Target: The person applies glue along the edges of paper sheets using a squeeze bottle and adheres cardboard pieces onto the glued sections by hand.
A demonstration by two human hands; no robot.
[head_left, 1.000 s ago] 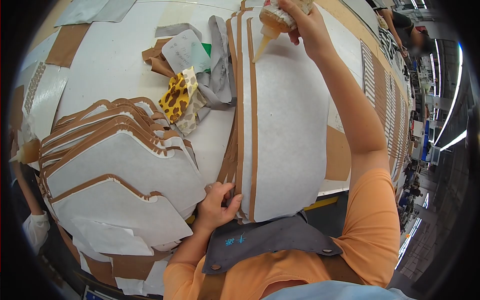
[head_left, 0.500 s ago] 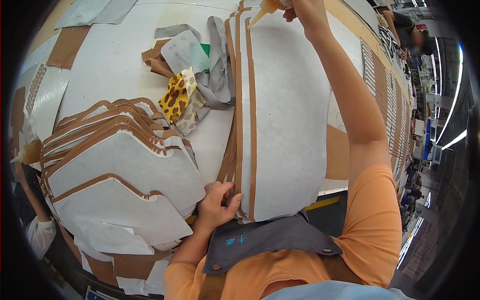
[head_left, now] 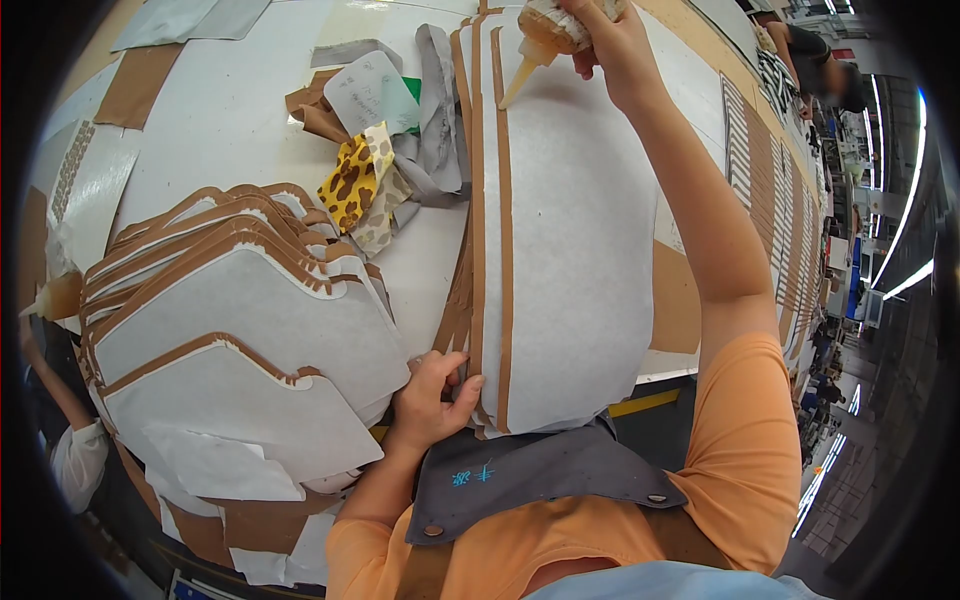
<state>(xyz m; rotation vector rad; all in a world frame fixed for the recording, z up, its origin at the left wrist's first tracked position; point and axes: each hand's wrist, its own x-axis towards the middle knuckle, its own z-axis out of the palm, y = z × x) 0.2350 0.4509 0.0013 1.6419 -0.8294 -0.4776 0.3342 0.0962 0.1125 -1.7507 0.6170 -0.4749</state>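
A white counter (head_left: 240,100) spreads beneath everything. On it, in front of the person, lies a stack of long pale panels (head_left: 575,230) with brown margins along the left side. To its left fans a pile of notched panels (head_left: 240,300), also brown-edged. Between the two, farther back, sit crumpled grey scraps (head_left: 437,110) and a leopard-print scrap (head_left: 352,185). The left hand (head_left: 432,400) rests at the stack's near left edge, fingers curled; whether it pinches the sheets cannot be told. The right hand (head_left: 605,45) grips a bottle (head_left: 555,25), its slim nozzle (head_left: 517,82) pointing down at the top panel's brown margin.
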